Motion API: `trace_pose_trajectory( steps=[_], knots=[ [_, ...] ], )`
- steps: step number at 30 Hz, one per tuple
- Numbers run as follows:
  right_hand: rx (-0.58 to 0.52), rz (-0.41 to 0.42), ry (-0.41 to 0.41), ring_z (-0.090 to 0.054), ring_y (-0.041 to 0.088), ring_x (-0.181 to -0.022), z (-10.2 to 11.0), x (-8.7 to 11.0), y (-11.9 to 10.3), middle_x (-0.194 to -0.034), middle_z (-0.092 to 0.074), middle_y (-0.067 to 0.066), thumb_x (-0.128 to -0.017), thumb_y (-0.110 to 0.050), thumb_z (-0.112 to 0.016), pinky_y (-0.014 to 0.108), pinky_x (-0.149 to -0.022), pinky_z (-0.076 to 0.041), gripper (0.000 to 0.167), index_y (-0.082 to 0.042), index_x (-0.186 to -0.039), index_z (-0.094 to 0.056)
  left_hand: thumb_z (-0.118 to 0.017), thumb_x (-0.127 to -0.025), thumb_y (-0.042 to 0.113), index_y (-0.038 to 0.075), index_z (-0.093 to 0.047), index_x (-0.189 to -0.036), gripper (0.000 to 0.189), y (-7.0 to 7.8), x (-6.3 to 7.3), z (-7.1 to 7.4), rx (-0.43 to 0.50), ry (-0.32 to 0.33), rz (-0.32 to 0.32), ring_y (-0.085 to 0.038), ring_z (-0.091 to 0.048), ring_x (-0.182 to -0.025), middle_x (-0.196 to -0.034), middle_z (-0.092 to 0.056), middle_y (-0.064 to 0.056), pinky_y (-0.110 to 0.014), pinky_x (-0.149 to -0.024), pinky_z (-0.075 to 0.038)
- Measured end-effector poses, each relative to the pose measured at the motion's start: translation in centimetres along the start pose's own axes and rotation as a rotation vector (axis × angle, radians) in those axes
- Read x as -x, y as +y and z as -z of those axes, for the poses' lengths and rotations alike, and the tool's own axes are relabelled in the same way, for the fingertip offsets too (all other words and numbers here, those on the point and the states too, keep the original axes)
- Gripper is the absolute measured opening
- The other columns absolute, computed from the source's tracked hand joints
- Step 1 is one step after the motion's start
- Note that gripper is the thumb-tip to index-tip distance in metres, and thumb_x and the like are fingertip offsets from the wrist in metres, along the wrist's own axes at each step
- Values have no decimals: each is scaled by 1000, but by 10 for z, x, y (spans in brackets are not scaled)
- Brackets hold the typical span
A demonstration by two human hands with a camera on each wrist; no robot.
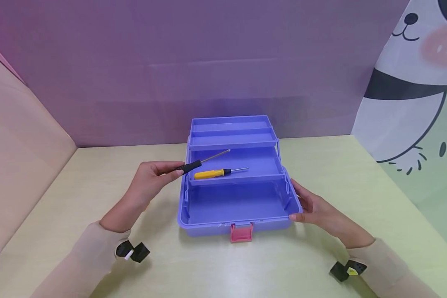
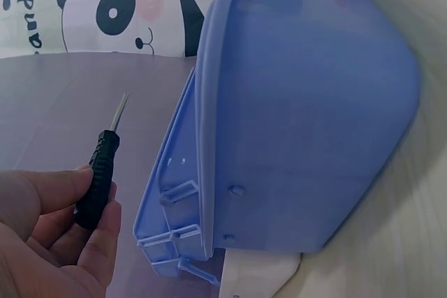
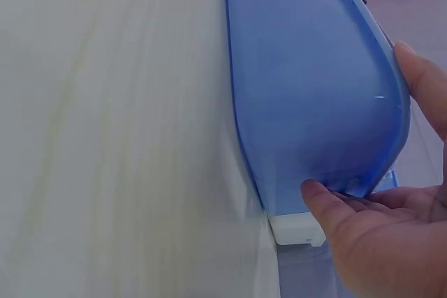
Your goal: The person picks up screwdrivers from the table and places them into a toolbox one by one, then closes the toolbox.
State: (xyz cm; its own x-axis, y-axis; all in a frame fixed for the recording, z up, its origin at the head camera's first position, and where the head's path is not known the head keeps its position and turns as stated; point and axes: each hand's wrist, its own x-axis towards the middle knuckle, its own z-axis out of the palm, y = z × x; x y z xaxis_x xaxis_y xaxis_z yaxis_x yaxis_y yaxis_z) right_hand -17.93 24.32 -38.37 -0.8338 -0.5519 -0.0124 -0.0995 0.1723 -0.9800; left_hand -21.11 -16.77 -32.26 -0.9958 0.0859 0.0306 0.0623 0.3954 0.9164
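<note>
A blue-purple toolbox (image 1: 208,229) stands open on the table, its two trays raised in steps behind the lower compartment. My left hand (image 1: 154,178) pinches the black handle of a screwdriver (image 1: 191,166) over the box's left side, its shaft pointing right and away. In the left wrist view, thumb and fingers close around that screwdriver (image 2: 101,165). A yellow-handled screwdriver (image 1: 210,174) lies in the middle tray. My right hand (image 1: 314,209) holds the box's right side, thumb at the front rim corner; in the right wrist view, its fingers (image 3: 332,207) touch the side wall.
A pink latch (image 1: 241,234) hangs at the front of the box. The pale table (image 1: 145,273) extends around it. Behind stands a purple backdrop (image 1: 208,74), with a panda-print panel (image 1: 406,124) at the right and a pale panel (image 1: 18,136) at the left.
</note>
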Motion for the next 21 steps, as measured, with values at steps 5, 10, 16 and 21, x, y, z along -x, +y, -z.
trace_pose_trajectory(
  steps=[5,10,16,21],
  knots=[
    [5,-9,11,-24,50,-133,1,0,0,-156,-4,22,-86,-9,-67,22,-91,-46,94,-6,-151,0,-66,-89,16,2,-65,-119,33,1,-8,-6,10,-5,-36,-23,-59,-106,-114,-66,-15,-37,-92,-47],
    [-1,-21,12,-25,49,-133,1,0,2,-156,-5,21,-86,-10,-67,22,-92,-46,94,-6,-151,1,-66,-88,14,1,-66,-116,31,-1,-18,-16,12,-13,-55,-21,-56,-106,-113,-66,-14,-29,-86,-47],
    [-1,-19,10,-25,48,-134,0,1,3,-156,-5,20,-86,-9,-66,21,-93,-45,94,-6,-151,0,-66,-89,14,4,-69,-114,27,-3,-22,-27,-52,-17,-89,-22,-60,-101,-112,-67,-13,-22,-76,-52],
    [1,-18,9,-25,48,-134,0,2,2,-157,-5,19,-86,-9,-66,21,-93,-45,93,-8,-152,0,-67,-88,14,5,-69,-113,27,2,-23,-34,-157,-8,-160,-23,-64,-93,-110,-68,-13,-25,-71,-55]
  ],
)
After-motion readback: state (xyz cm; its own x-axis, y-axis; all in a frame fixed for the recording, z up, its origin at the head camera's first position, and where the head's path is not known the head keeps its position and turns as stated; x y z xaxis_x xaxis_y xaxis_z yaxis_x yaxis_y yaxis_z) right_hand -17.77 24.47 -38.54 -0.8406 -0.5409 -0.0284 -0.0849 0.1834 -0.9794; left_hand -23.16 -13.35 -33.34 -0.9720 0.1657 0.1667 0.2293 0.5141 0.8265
